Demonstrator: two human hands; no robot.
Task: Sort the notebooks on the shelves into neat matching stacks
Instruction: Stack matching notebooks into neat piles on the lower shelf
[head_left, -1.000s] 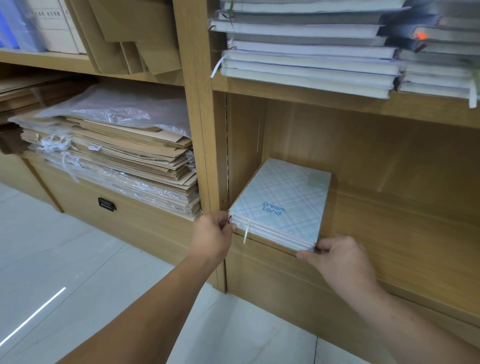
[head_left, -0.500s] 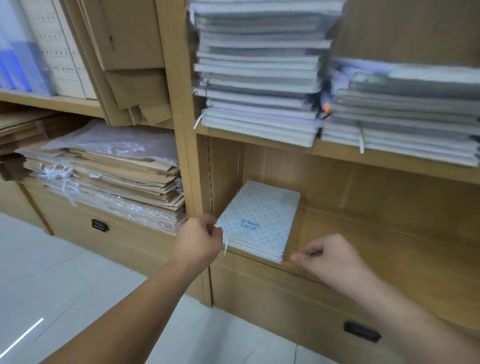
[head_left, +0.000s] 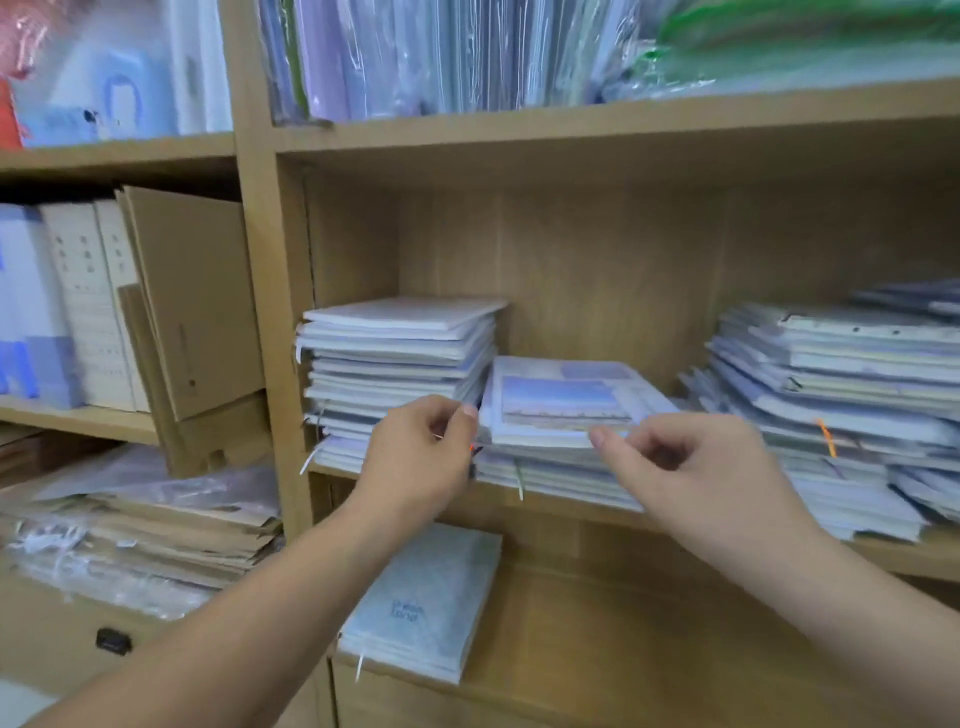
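Shelf (head_left: 909, 558), notebooks (head_left: 395, 364), left hand (head_left: 415, 452), right hand (head_left: 696, 467)

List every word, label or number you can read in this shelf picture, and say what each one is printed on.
"Dream Land": blue print on the plaid notebook on the lower shelf; blurred, only just legible.
Marks down the spines of the white binders: too small to read.
Thin line of print on the cardboard box: too blurred to read.
Nothing else is legible.
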